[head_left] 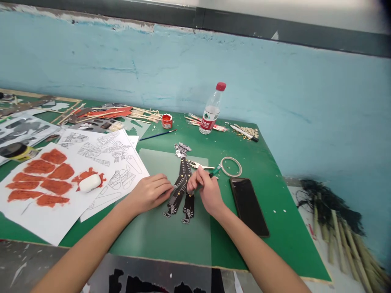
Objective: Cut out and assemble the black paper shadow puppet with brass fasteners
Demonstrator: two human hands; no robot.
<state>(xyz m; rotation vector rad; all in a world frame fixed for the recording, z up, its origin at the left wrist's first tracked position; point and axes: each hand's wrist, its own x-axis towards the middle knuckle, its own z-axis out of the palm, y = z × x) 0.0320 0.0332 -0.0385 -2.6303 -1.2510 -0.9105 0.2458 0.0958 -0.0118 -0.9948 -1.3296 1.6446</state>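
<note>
A flat, jointed black-and-white shadow puppet lies on a translucent sheet on the green table. Its hat and head point away from me, and its boots point toward me. My left hand rests at the puppet's left edge, fingers closed together with the tips against it. Over the puppet's right side, my right hand grips a slim green-handled tool, tilted. The tool's working end is hidden by the fingers. Metal pliers lie just beyond that hand.
Right of the sheet are a pale ring and a phone. A red-capped water bottle, red paint jar and brush stand or lie behind. Printed sheets and a white eraser-like block cover the left.
</note>
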